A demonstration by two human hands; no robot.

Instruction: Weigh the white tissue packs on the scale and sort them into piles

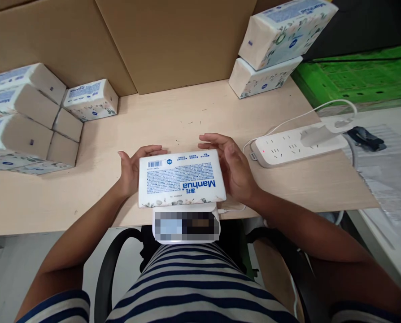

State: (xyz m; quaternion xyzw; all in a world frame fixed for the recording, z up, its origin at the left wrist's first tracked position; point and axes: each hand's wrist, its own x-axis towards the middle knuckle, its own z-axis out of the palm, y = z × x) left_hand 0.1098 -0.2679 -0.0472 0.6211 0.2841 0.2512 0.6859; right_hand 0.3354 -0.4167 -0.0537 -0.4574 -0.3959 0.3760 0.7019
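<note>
A white tissue pack (pixel 182 177) with blue "Manhua" print, upside down from here, lies flat on a white device (pixel 157 214) that looks like a small scale. The device's front panel is pixelated and it sticks out over the table's near edge. My left hand (pixel 130 168) is open at the pack's left end, thumb raised and fingers stretched behind the pack. At the right end my right hand (pixel 237 168) is also open, its fingers apart and curved inward. Part of each hand is hidden by the pack, so light contact cannot be ruled out.
More tissue packs (pixel 32 128) are stacked at the left, with a single pack (pixel 92 99) beside them. Two packs (pixel 271 58) stand stacked at the back right, near a green crate (pixel 362 78). A white power strip (pixel 288 146) with cables lies right; cardboard (pixel 180 45) walls the back.
</note>
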